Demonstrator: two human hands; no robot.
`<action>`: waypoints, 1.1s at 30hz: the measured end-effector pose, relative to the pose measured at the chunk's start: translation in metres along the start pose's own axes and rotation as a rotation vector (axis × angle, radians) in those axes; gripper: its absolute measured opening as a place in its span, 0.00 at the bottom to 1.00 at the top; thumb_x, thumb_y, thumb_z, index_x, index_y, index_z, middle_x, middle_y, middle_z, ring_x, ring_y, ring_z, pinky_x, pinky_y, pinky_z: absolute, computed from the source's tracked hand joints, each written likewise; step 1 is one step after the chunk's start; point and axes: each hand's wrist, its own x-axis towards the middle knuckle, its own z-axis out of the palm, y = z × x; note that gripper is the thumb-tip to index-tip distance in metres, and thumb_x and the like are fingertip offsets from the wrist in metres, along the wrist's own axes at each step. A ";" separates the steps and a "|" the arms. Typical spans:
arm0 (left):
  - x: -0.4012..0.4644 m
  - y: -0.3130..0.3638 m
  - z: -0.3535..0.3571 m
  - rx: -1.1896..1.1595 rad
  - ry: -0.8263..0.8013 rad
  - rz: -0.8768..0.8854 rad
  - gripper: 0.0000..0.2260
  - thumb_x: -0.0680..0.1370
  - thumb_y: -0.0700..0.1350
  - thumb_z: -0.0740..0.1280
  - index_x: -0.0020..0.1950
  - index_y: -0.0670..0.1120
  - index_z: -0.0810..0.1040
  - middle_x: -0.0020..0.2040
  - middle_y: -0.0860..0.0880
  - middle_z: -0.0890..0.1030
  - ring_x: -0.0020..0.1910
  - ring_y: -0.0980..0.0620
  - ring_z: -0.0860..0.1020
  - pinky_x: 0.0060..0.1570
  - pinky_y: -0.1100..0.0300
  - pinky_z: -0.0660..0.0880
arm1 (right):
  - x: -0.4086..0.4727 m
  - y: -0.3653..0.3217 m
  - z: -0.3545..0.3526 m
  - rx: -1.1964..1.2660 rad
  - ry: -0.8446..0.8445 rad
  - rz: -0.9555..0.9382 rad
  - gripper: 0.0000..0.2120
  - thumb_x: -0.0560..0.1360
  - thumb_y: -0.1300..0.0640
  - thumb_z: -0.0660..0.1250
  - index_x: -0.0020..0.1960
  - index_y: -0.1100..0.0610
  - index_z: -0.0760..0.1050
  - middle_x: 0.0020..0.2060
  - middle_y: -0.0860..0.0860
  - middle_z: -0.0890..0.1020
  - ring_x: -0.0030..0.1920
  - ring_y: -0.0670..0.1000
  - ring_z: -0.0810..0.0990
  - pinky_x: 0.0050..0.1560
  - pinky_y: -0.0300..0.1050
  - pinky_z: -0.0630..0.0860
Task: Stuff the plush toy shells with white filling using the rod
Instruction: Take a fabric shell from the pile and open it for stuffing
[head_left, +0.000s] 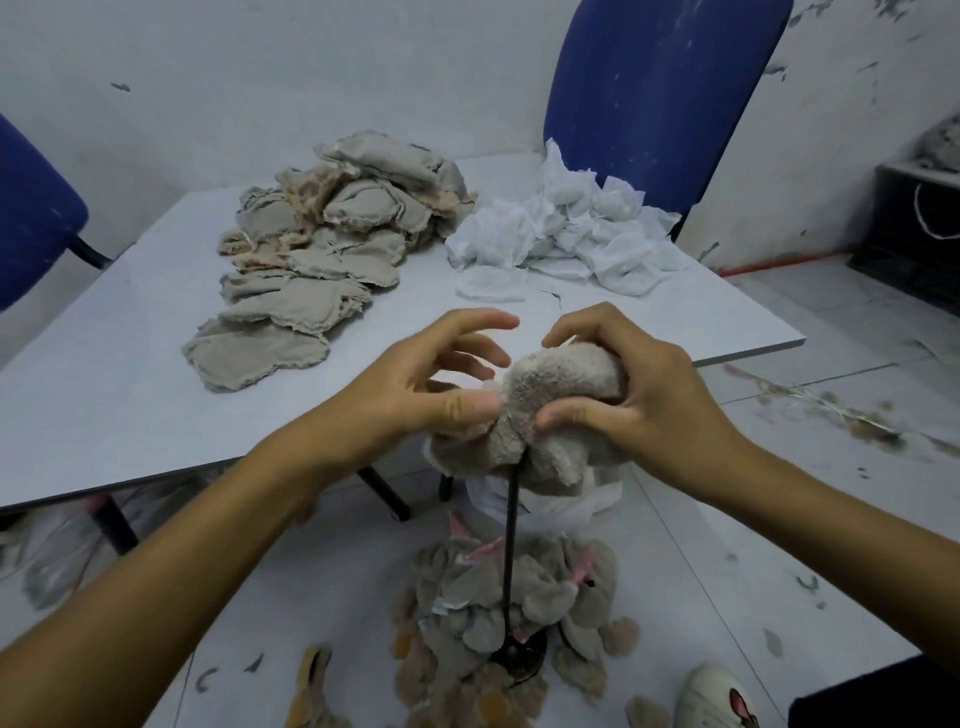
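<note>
A beige plush toy shell (550, 395) sits over the top of a thin black upright rod (510, 551) that rises from a round base (519, 656) on the floor. My right hand (623, 384) grips the shell from above and the right, fingers curled over it. My left hand (441, 379) pinches the shell's left edge with the thumb, while its other fingers spread loosely above. White filling (550, 504) hangs below the shell. The rod's tip is hidden inside the plush.
A white table (104, 395) holds a pile of flat beige shells (322, 249) and a heap of white filling (566, 234). More plush pieces (519, 613) lie around the rod's base. Blue chairs (660, 93) stand behind the table. A white shoe (717, 696) is at the bottom right.
</note>
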 end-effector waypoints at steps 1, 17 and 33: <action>0.001 0.004 0.006 0.046 0.010 0.037 0.25 0.70 0.55 0.73 0.66 0.54 0.77 0.58 0.51 0.80 0.58 0.52 0.79 0.56 0.58 0.78 | -0.001 -0.001 0.001 0.022 0.034 -0.021 0.20 0.67 0.46 0.78 0.54 0.48 0.74 0.46 0.44 0.80 0.46 0.47 0.80 0.45 0.43 0.77; 0.000 -0.006 0.038 0.195 0.348 0.170 0.09 0.70 0.33 0.76 0.40 0.39 0.76 0.34 0.49 0.76 0.33 0.54 0.72 0.35 0.56 0.71 | 0.001 0.009 0.018 -0.131 0.019 -0.217 0.12 0.66 0.70 0.73 0.34 0.60 0.70 0.31 0.47 0.69 0.32 0.46 0.65 0.32 0.41 0.62; 0.006 -0.008 0.040 -0.024 0.407 0.275 0.04 0.71 0.40 0.75 0.44 0.47 0.85 0.36 0.58 0.78 0.36 0.63 0.76 0.39 0.68 0.70 | -0.004 0.021 0.022 -0.103 0.102 -0.188 0.13 0.72 0.61 0.71 0.32 0.63 0.72 0.30 0.50 0.72 0.31 0.47 0.69 0.31 0.40 0.66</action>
